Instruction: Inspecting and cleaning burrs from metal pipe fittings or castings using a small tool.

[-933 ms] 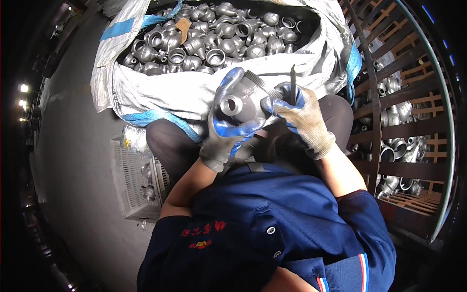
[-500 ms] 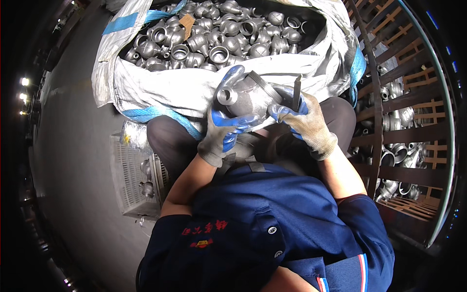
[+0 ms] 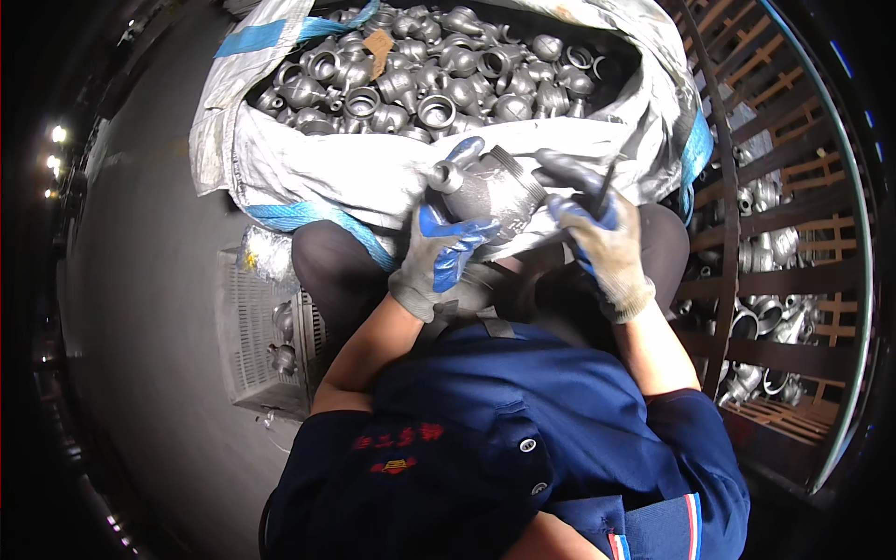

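Observation:
My left hand point(image 3: 437, 250), in a grey glove with blue coating, grips a rounded grey metal casting point(image 3: 497, 198) over my lap. A short round spout on the casting points left, and its ridged end faces upper right. My right hand point(image 3: 602, 238), gloved alike, is closed on a thin dark flat tool point(image 3: 607, 182) that stands up from its grip. What kind of tool it is cannot be made out, as that hand is blurred. Between the right fingers and the casting there is a small gap.
Beyond my hands, a large white woven sack point(image 3: 327, 163) with blue straps holds many similar castings point(image 3: 437, 110) and a cardboard scrap point(image 3: 379, 47). At the left, a grey plastic crate point(image 3: 250, 327) has a few castings by it. A slatted crate point(image 3: 784, 257) with castings stands right.
My right hand has moved right, away from the casting, with the dark tool tilting. The left hand still holds the casting, slightly lower and to the right in view.

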`<state>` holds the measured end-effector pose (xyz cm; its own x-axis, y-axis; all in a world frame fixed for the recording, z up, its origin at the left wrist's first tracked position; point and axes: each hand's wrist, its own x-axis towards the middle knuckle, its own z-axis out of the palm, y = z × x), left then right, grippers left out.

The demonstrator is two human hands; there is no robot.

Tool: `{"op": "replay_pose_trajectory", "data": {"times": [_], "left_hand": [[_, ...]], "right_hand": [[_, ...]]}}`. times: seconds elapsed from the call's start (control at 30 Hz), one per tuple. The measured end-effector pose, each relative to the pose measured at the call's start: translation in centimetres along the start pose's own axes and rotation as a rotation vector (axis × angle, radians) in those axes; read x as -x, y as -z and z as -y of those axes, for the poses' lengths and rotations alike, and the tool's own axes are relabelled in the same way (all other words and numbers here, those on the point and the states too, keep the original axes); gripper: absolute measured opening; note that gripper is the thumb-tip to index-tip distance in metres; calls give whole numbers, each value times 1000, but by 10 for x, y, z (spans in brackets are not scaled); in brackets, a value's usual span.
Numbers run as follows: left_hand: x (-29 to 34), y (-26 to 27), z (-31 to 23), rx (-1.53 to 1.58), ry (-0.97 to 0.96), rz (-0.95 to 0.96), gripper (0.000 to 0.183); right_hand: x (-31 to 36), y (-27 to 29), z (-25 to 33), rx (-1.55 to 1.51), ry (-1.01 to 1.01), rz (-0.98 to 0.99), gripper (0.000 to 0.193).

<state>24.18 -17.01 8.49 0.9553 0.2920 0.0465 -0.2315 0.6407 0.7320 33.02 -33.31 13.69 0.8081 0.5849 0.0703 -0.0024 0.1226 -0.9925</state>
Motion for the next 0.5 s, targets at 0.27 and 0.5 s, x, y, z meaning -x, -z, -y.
{"op": "replay_pose_trajectory", "data": {"times": [0.27, 0.5], "left_hand": [[-7, 2, 8, 62, 90, -44, 60], [-3, 9, -1, 232, 98, -42, 51]], "right_hand": [[9, 1, 5, 541, 384, 334, 49], [9, 16, 6, 47, -85, 17, 31]]}}
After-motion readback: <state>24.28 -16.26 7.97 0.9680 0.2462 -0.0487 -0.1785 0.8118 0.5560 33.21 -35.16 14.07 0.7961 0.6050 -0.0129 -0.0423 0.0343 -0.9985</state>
